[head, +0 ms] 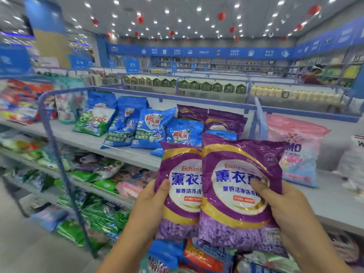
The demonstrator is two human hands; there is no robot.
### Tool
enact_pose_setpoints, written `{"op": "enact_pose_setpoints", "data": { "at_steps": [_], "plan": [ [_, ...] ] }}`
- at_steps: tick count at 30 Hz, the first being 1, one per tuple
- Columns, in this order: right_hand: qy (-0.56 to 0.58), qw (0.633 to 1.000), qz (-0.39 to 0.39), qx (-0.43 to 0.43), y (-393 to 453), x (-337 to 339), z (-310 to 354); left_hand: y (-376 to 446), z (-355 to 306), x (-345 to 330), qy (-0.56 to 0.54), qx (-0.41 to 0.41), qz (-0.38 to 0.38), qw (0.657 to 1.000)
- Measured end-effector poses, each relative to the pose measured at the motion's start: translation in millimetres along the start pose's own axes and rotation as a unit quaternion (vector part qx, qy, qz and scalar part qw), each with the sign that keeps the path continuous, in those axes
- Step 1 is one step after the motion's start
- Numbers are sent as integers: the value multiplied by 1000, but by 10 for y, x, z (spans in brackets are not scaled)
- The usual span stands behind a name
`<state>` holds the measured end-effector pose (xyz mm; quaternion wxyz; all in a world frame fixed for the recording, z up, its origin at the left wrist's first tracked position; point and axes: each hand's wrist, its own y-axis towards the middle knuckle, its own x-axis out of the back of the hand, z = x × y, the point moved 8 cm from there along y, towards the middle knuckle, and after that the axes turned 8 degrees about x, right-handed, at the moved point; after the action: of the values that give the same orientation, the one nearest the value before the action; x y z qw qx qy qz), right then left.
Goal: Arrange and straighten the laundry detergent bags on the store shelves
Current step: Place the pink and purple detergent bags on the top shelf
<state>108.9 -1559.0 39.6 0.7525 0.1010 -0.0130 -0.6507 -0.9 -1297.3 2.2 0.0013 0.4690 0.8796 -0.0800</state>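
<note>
Both grips hold purple bags: left hand (151,198) one bag (181,194), right hand (279,201) another (236,186), just before the top shelf (118,144). Bags look soft, slippery, fairly heavy; hold low at sides.

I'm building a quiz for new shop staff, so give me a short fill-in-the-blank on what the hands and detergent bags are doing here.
1. Each hand holds one ____ detergent bag: the left hand the left bag, the right hand the right bag.
2. The right bag overlaps the ____ edge of the left bag.
3. On the top shelf, just behind the held bags, stand ____ bags in a row.
4. To the right of the held bags lies a ____ bag.

Missing words: purple; right; blue; pink
</note>
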Motion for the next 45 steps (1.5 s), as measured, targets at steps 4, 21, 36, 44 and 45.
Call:
{"op": "enact_pose_setpoints", "data": {
  "at_steps": [4, 21, 36, 44, 45],
  "plan": [
    [-14, 1000, 3, 8, 179, -345, -69, 241, -50, 254, -3, 5, -14, 1000],
    [-25, 997, -69, 17, 2007, -1140, -638, 2387, -469, 340, 56, 2, -60, 997],
    [-414, 877, -239, 55, 3061, -1120, -877, 3793, -624, -573, 447, -228, 57, 863],
    [-451, 846, -286, 10, 3039, -1108, -880, 4007, -486, -577, 485, -229, 80, 840],
    [-457, 839, -296, 15, 3028, -1126, -855, 4025, -476, -584, 488, -229, 80, 838]
  ]
}}
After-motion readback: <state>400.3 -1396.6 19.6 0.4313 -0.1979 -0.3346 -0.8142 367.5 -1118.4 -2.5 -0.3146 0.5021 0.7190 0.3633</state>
